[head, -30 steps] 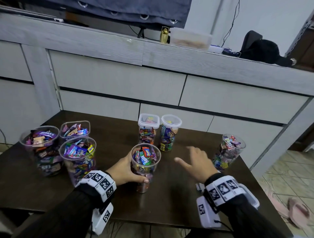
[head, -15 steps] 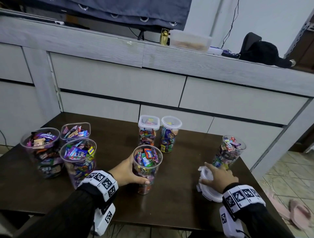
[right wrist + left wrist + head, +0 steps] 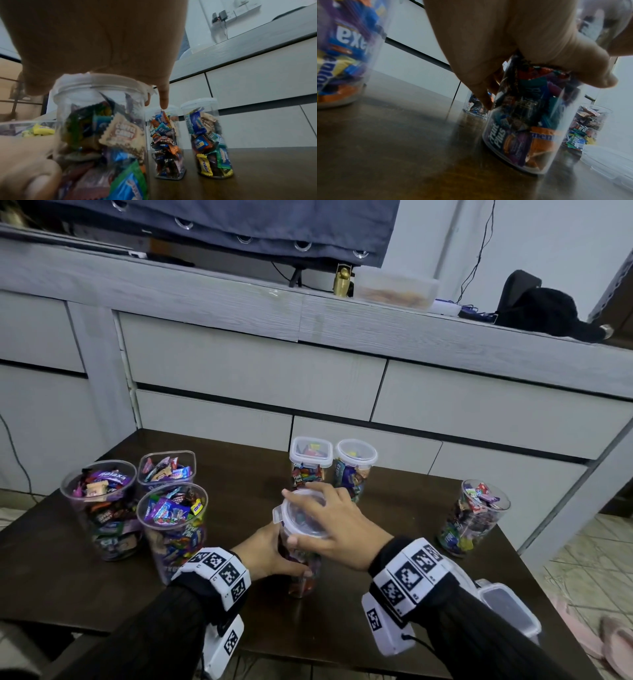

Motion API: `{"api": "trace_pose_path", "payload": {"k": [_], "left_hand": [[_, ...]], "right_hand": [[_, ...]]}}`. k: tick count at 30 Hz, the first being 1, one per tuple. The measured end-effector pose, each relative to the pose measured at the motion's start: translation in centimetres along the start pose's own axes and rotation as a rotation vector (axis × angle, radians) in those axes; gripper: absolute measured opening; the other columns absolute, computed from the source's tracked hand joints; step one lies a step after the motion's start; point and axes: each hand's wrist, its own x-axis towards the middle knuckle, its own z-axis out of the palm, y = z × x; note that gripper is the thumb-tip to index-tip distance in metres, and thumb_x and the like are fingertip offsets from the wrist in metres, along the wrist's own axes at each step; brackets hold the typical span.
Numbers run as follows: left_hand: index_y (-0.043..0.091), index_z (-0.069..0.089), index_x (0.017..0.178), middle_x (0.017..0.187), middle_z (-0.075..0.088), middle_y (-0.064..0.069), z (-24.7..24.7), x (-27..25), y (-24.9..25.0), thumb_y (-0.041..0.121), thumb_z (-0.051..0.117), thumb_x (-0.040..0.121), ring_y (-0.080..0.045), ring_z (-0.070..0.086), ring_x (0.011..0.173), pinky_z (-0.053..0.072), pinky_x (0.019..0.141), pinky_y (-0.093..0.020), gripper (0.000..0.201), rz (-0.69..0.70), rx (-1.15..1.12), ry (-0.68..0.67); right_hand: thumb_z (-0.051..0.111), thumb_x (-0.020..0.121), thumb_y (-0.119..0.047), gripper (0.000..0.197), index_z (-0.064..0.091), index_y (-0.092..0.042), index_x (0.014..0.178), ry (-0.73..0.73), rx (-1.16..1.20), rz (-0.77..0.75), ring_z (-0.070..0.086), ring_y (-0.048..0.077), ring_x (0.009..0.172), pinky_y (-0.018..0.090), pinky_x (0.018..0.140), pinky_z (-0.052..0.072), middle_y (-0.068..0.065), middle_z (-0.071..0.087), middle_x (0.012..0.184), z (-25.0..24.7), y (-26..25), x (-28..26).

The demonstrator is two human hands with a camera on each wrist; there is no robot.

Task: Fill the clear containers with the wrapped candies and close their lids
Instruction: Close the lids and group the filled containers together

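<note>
Left hand [image 3: 270, 553] grips the jar [image 3: 301, 573] mid-table, bracing it upright; right hand [image 3: 337, 522] holds the lid [image 3: 301, 518] flat over its mouth (not visibly snapped down). Four open jars wait; spare lids [image 3: 510, 607] nearby.

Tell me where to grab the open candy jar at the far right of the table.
Take the jar around its clear side wall, below the rim, coming from the near right side. It stands upright and alone there, and candy heaps at its open mouth, so a hold from above would press on wrappers.
</note>
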Motion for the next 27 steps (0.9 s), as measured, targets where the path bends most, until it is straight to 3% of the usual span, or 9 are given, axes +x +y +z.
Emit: {"api": "trace_pose_path", "payload": {"k": [3, 6, 8, 11, 13, 16, 21, 23, 27], "left_hand": [[0.024, 0.045, 0.135, 0.130, 0.053, 0.013, -0.2, 0.0, 0.0, 0.020, 0.089, 0.066, 0.009, 0.047, 0.120, 0.036, 0.099, -0.007, 0.082, 0.007, 0.051, -0.008], [0.029, 0.045, 0.133, 0.128, 0.055, 0.013, -0.1, 0.0, 0.0, 0.020, 0.088, 0.067, 0.004, 0.051, 0.119, 0.040, 0.102, -0.015, 0.079, -0.001, 0.038, -0.014], [0.036, 0.045, 0.126, 0.124, 0.059, 0.014, 0.1, 0.0, 0.1, 0.017, 0.088, 0.067, 0.008, 0.053, 0.115, 0.042, 0.099, -0.013, 0.076, -0.005, 0.023, -0.021], [0.032, 0.050, 0.125, 0.120, 0.061, 0.013, 0.2, 0.0, 0.1, 0.014, 0.088, 0.067, 0.008, 0.055, 0.113, 0.041, 0.096, -0.008, 0.072, -0.022, 0.020, -0.014], [0.022, 0.049, 0.131, 0.125, 0.060, 0.008, 0.3, -0.1, 0.3, 0.013, 0.088, 0.067, 0.001, 0.053, 0.119, 0.040, 0.103, -0.015, 0.076, -0.029, 0.018, -0.001], [0.016, 0.043, 0.137, 0.130, 0.056, 0.006, 0.4, -0.5, 0.9, 0.011, 0.089, 0.066, 0.001, 0.050, 0.122, 0.038, 0.108, -0.021, 0.085, -0.005, -0.003, 0.019], [0.019, 0.029, 0.145, 0.140, 0.050, 0.004, -0.4, -0.7, 1.3, 0.009, 0.092, 0.059, -0.005, 0.045, 0.131, 0.034, 0.113, -0.029, 0.107, 0.047, -0.027, -0.033], [0.022, 0.036, 0.140, 0.135, 0.054, 0.005, -0.6, -0.5, 1.6, 0.009, 0.093, 0.059, -0.004, 0.050, 0.126, 0.038, 0.111, -0.031, 0.099, 0.072, -0.016, -0.031], [0.038, 0.052, 0.117, 0.117, 0.065, 0.012, -0.2, 0.1, 2.0, 0.016, 0.093, 0.055, -0.001, 0.059, 0.114, 0.045, 0.099, -0.018, 0.078, 0.154, 0.046, -0.054]], "right_hand": [[0.041, 0.087, -0.067, 0.066, 0.013, -0.050, 0.145, -0.014, -0.044, -0.011, 0.020, 0.025, 0.134, 0.048, 0.111, 0.026, 0.000, 0.017, 0.152, 0.5, 0.0, 0.3], [0.032, 0.091, -0.065, 0.061, 0.011, -0.049, 0.146, -0.002, -0.032, -0.032, 0.019, 0.023, 0.135, 0.043, 0.110, 0.024, -0.001, 0.017, 0.153, 0.7, 0.2, 0.1], [0.029, 0.093, -0.062, 0.059, 0.010, -0.047, 0.147, 0.017, -0.018, -0.036, 0.019, 0.021, 0.137, 0.040, 0.111, 0.023, -0.001, 0.016, 0.155, 0.8, 0.2, -0.1], [0.036, 0.091, -0.064, 0.068, 0.019, -0.030, 0.147, 0.068, -0.052, -0.013, 0.022, 0.018, 0.140, 0.040, 0.116, 0.018, 0.000, 0.023, 0.154, 0.9, -0.1, -0.2], [0.034, 0.089, -0.066, 0.066, 0.029, -0.025, 0.140, 0.094, -0.136, 0.009, 0.017, 0.018, 0.143, 0.045, 0.117, 0.014, -0.001, 0.022, 0.155, 0.9, -0.2, -0.2], [0.035, 0.088, -0.065, 0.058, 0.040, -0.027, 0.132, 0.170, -0.240, -0.033, 0.026, 0.018, 0.133, 0.040, 0.108, 0.026, -0.003, 0.029, 0.150, 0.5, -0.2, -0.5], [0.053, 0.080, -0.046, 0.059, 0.040, -0.022, 0.133, 0.084, -0.070, -0.157, 0.033, 0.012, 0.130, 0.035, 0.107, 0.032, -0.004, 0.040, 0.144, -0.9, 0.4, -1.3], [0.057, 0.082, -0.049, 0.056, 0.041, -0.023, 0.128, 0.078, 0.058, -0.158, 0.033, 0.009, 0.130, 0.034, 0.109, 0.031, -0.006, 0.039, 0.143, -0.7, 0.3, -1.5], [0.060, 0.085, -0.048, 0.044, 0.048, -0.018, 0.115, 0.210, 0.038, -0.158, 0.034, 0.008, 0.125, 0.036, 0.108, 0.030, -0.007, 0.042, 0.137, 0.9, -0.4, -1.4]]}}
